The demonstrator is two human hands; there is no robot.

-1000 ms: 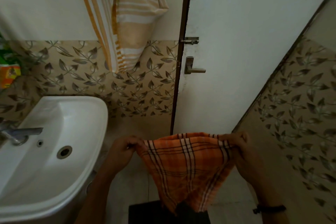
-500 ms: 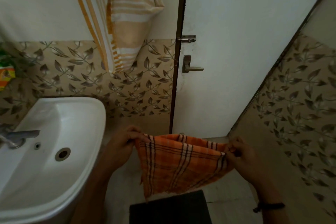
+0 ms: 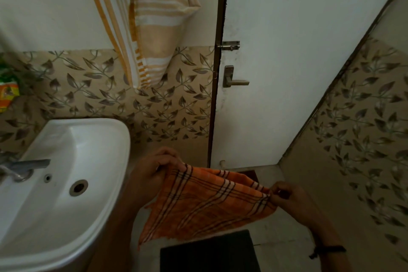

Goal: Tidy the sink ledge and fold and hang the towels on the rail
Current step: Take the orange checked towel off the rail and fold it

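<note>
Sink (image 3: pixel 106 216) left, door (image 3: pixel 298 73) right, towel (image 3: pixel 150 17) between.

Both forearms are bare up to the frame edge. Behind the right hand (image 3: pixel 289 199), at five o'clock, the wrist wears a thin dark band (image 3: pixel 331 249) with a short loose end.

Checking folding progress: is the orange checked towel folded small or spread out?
Spread out: the towel hangs stretched between the left hand and right hand, each pinching a top corner. Doubled over or not: cannot tell.
</note>
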